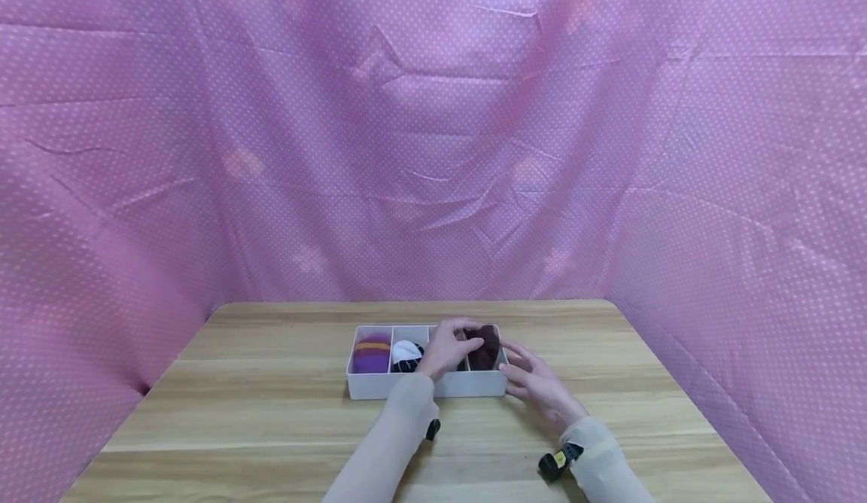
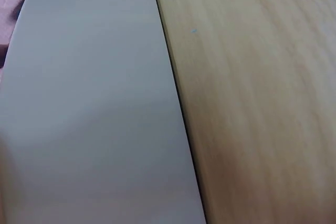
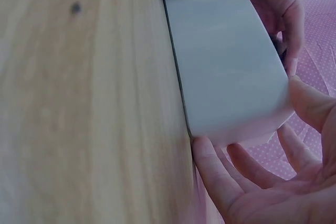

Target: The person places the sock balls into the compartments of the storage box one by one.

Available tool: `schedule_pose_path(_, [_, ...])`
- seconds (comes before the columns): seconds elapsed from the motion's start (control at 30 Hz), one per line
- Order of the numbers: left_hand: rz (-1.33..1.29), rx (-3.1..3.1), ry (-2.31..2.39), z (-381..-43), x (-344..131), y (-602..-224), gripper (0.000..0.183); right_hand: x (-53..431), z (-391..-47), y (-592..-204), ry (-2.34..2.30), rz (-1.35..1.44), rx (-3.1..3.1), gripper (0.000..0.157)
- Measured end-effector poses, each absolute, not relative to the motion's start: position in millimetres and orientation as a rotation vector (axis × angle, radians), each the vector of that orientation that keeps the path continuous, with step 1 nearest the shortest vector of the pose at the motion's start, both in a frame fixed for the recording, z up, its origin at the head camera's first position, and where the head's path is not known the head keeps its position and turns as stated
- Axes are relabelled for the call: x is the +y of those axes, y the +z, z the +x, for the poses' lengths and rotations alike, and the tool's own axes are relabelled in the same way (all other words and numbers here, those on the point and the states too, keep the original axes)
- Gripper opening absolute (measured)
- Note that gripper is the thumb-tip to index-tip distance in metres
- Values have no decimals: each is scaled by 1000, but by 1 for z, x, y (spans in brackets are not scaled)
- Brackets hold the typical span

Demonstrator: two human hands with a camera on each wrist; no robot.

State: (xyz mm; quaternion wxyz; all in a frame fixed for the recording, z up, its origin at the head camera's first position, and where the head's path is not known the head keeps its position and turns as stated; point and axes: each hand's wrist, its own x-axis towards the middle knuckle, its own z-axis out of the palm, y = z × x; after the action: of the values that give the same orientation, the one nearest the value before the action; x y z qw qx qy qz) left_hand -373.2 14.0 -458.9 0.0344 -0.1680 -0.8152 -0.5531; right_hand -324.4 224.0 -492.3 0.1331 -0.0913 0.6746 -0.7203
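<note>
A white divided box (image 1: 470, 386) stands on the table, its long side towards me. My left hand (image 1: 443, 349) reaches over the front wall to a dark brown rolled sock (image 1: 484, 351) in the rightmost compartment, thumb and fingers on it. In the right wrist view, its fingers bend down over the box's rim. My right hand (image 1: 538, 386) touches the box's right end with spread thumb and fingertips. To the left are a purple rolled sock (image 1: 371, 360) with an orange stripe and a white-and-black one (image 1: 406, 354). My left hand partly hides the third compartment.
The light wooden table (image 1: 271, 413) extends around the box. Pink dotted cloth (image 1: 433, 149) hangs behind it and along both sides. A black wrist device (image 1: 555, 465) is strapped to my right wrist.
</note>
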Motion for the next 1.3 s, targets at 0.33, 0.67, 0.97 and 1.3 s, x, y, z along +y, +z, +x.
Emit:
schedule_pose_path(0.33, [-509,-2546,-1668,-372,13,-458,32,223,-324,-492,-2089,-231,1949,69])
schedule_pose_path(0.67, [-547,-2488,-1680,-365,1,-452,29,224,-322,-491,-2099,-219,1949,70])
schedule_pose_path(0.97, [-612,-2485,-1616,-357,-33,-448,29,223,-321,-487,-2069,-208,1962,69])
schedule_pose_path(1.3, [-548,-2497,-1533,-352,-72,-446,32,221,-321,-488,-2081,-258,1981,67])
